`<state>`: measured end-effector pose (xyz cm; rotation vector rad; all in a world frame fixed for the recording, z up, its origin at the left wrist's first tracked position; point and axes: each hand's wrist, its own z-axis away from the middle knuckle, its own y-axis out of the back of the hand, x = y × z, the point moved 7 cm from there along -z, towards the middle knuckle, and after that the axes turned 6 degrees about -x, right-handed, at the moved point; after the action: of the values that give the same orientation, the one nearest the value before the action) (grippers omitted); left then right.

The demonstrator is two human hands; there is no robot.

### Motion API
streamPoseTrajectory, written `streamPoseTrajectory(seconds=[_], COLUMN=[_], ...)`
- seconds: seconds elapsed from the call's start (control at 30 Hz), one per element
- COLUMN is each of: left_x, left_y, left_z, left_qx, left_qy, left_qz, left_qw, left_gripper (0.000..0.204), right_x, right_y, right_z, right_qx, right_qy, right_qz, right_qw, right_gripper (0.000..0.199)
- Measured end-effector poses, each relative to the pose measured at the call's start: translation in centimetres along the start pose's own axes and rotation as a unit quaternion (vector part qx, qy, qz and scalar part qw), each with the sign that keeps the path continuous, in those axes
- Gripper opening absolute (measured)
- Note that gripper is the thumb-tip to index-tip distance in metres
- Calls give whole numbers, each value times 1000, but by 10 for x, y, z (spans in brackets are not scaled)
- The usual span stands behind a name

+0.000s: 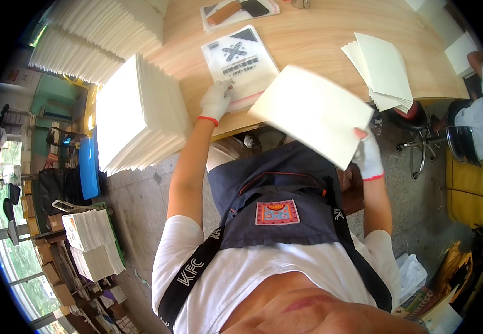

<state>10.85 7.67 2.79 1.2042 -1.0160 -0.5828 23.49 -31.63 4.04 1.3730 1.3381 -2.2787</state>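
My left hand [216, 101], in a white glove with a red cuff, is at the near left edge of a stack of clear printed plastic bags [241, 64]. Its fingers are curled together on the top bag. In my gloved right hand [369, 157] is a cream booklet [314, 114], gripped at its near right corner, with a bare fingertip showing on top. The booklet is tilted over the table's front edge, slightly blurred, its far left corner close to the bags. Whether it has one sheet or several cannot be told.
Tall paper stacks [141, 114] line the left side of the wooden table [314, 39]. Fanned cream booklets [383, 72] lie at the right. Farther back, a brown-and-black block [225, 12] rests on more bags. Another person [475, 111] sits at the right, near a wheeled chair [414, 125].
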Motion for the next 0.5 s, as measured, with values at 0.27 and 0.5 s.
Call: streamPoseTrajectory(seconds=[0.27,0.5], left_x=[10,11], left_y=[19,24], left_z=[21,19], left_qx=[118,61], left_qy=[-11,-33], left_qz=[0,296], left_qw=[993,953], left_gripper=[25,30], right_x=[88,118], right_y=[-22,-28], right_z=[-21,-21], right_qx=[51,64], right_qy=[-40,-26], right_qz=[-127,-270], right_qw=[990,960], right_gripper=[33,31])
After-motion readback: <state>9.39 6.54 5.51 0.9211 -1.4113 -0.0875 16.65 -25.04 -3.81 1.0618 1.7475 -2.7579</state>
